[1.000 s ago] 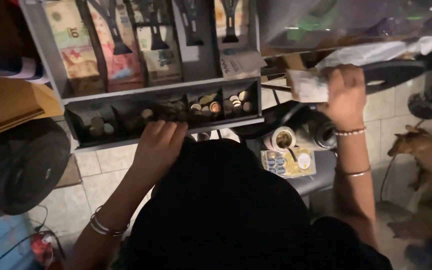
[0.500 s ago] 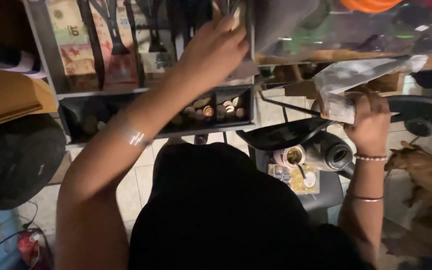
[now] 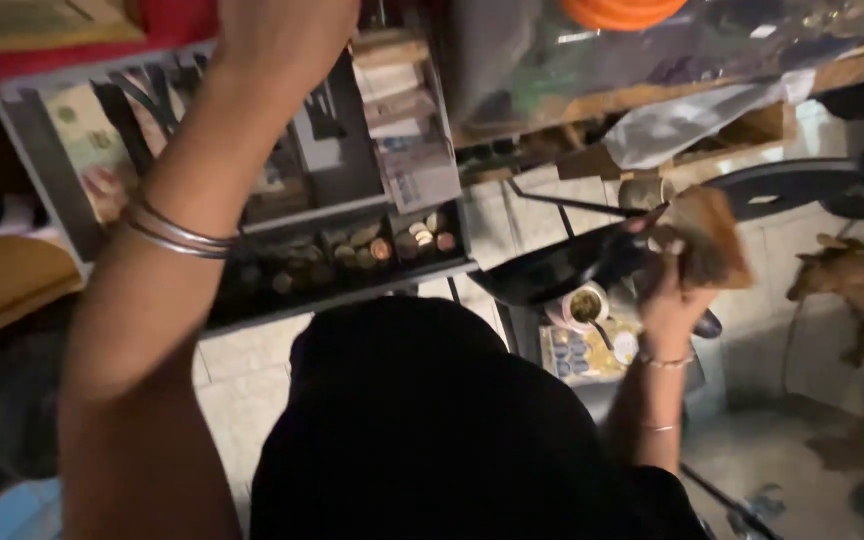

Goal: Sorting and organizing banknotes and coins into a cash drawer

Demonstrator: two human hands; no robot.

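Reaching up over the open cash drawer [image 3: 62,190], the left hand [image 3: 282,30] is raised above the note compartments, and its fingers are cut off by the top edge of the view, so I cannot tell if they are spread, pressed together or pinching something. Two silver bangles [image 3: 177,235] sit on this wrist. The right hand [image 3: 677,290] is held well apart from the drawer, on the right side, and its fingers are closed around a brownish wad that looks like folded banknotes [image 3: 707,235]; the picture is blurred there, so I am not sure of their number or kind. In the drawer, banknotes lie under the black clips in the upper compartments, for example the pale ones [image 3: 407,130] at the right end, and coins [image 3: 392,245] fill the lower row of small compartments. In my judgement the work with the money is in the middle: some notes are out of the drawer and in the hand, the drawer stands open, and nothing shows that the handling is finished. Below the right hand there is a small cup [image 3: 582,305] on a low surface, and a brown dog [image 3: 857,285] stands on the tiled floor at the right.
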